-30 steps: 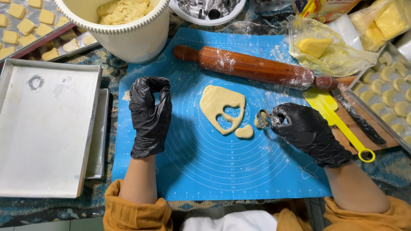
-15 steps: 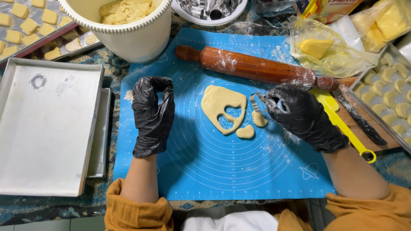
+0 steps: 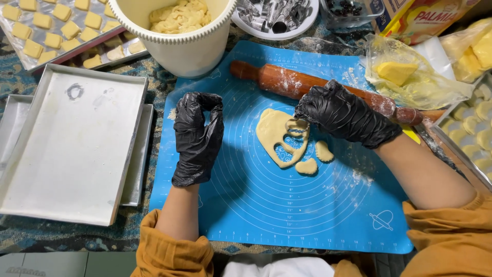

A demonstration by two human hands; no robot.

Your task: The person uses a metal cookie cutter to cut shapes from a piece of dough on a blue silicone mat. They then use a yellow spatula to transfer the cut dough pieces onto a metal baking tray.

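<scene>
A rolled sheet of pale dough (image 3: 271,136) with cut-out holes lies on a blue silicone mat (image 3: 287,205). My right hand (image 3: 346,115), in a black glove, presses a small scalloped cookie cutter (image 3: 297,127) into the sheet's upper right edge. Two cut heart-shaped pieces (image 3: 306,166) lie just below and to the right of the sheet. My left hand (image 3: 197,136), also gloved, rests on its edge on the mat left of the dough, fingers curled in, holding nothing.
A floured wooden rolling pin (image 3: 277,79) lies behind the dough. A white bucket of dough (image 3: 179,48) stands at the back. Empty metal trays (image 3: 66,143) sit on the left, a filled tray (image 3: 46,20) far left, another (image 3: 479,133) on the right, a butter bag (image 3: 405,77).
My right hand set down a second cut piece beside the first, then moved left onto the dough sheet with the cutter. My left hand stayed in place.
</scene>
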